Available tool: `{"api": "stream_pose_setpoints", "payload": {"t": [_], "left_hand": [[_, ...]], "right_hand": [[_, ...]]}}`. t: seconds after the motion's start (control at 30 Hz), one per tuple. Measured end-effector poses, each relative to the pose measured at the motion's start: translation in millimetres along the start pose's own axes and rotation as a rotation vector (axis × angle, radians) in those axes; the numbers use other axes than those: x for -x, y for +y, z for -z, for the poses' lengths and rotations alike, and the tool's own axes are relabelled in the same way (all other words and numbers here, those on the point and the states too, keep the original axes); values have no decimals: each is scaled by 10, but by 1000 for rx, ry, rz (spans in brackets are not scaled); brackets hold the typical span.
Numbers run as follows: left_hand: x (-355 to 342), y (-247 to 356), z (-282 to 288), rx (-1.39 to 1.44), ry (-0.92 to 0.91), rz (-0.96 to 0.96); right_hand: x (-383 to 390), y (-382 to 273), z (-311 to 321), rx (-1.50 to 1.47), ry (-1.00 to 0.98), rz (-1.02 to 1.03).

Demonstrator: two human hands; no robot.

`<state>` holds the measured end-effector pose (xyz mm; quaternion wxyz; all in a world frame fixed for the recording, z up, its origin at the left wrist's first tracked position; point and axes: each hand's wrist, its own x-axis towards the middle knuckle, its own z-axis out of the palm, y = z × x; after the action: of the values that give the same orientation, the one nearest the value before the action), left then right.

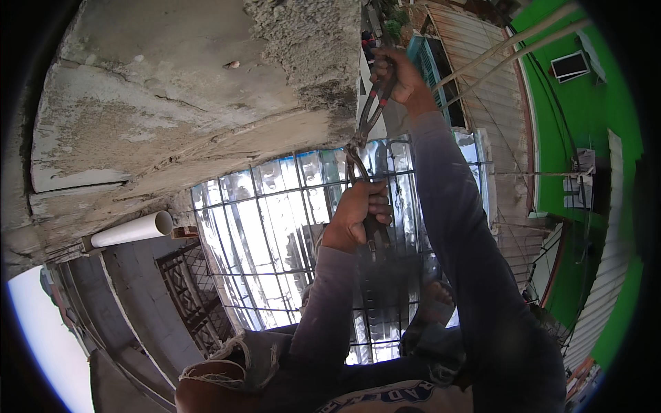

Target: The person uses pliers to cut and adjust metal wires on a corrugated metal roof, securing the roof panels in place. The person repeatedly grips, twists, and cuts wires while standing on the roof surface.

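My right hand [398, 72] is raised at the far end of my reach, its fingers closed around the red-and-black handles of long-handled pliers [375, 109]. Their narrow end points down toward the edge of a rough concrete slab [206, 103]. Nearer to me, my left hand [361, 215] is wrapped around a dark metal tool with two arms [355, 164], apparently a second pair of pliers. The two tools meet by the slab's edge; what their jaws grip is too small to tell.
Below my hands a grid of thin metal bars [298, 206] lies over shiny corrugated sheets [275, 241]. A white pipe [134, 230] juts out at left. My bare foot [438, 294] shows below. At right are pale poles [509, 51] and a green wall [558, 124].
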<state>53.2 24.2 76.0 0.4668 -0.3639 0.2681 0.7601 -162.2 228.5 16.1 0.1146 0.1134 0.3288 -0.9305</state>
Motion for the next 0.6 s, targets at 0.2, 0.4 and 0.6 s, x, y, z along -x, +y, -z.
{"api": "stream_pose_setpoints", "payload": {"t": [0.2,0.4,0.6], "left_hand": [[-89,-11,48,-6,-21,11],[-79,15,92,20,-51,2],[-77,0,152,26,-101,31]], "right_hand": [[-152,31,-193,139,58,-17],[-102,118,-161,98,96,75],[-191,144,-26,92,160,54]]}}
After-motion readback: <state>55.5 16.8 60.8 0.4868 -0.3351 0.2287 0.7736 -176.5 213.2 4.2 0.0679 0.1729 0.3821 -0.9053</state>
